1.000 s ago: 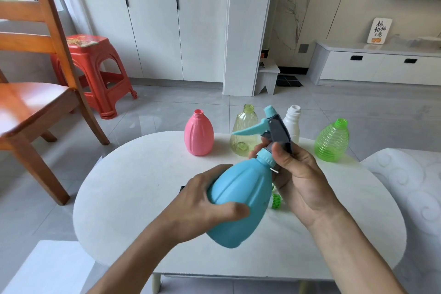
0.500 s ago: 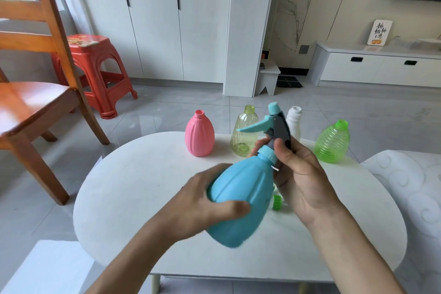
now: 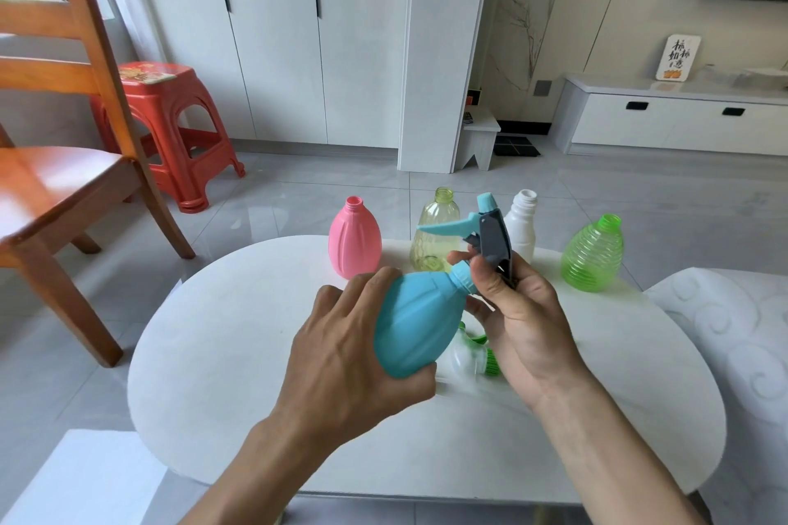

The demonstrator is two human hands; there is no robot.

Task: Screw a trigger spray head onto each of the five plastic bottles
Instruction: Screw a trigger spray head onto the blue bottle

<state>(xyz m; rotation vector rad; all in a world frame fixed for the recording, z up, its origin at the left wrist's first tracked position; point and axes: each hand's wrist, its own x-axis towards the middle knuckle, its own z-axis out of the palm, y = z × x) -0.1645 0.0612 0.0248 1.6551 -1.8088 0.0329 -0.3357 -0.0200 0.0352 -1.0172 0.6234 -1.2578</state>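
My left hand (image 3: 349,350) wraps the body of a blue bottle (image 3: 420,322), held tilted above the white table (image 3: 239,345). A blue and grey trigger spray head (image 3: 486,232) sits on the bottle's neck, and my right hand (image 3: 518,311) grips it at the collar. Along the table's far edge stand a pink bottle (image 3: 354,237), a clear yellow bottle (image 3: 435,237), a white bottle (image 3: 521,226) and a green ribbed bottle (image 3: 593,254), all with bare necks. A green and clear spray head (image 3: 475,354) lies on the table under my hands, partly hidden.
A wooden chair (image 3: 55,166) stands at the left with a red plastic stool (image 3: 170,128) behind it. White cabinets (image 3: 298,34) and a pillar (image 3: 443,55) line the back. A white patterned cushion (image 3: 733,324) lies at the table's right.
My left hand has shifted its hold round the blue bottle, its back now turned up. The bottle has rolled in the grip while my right hand stays on the spray head.
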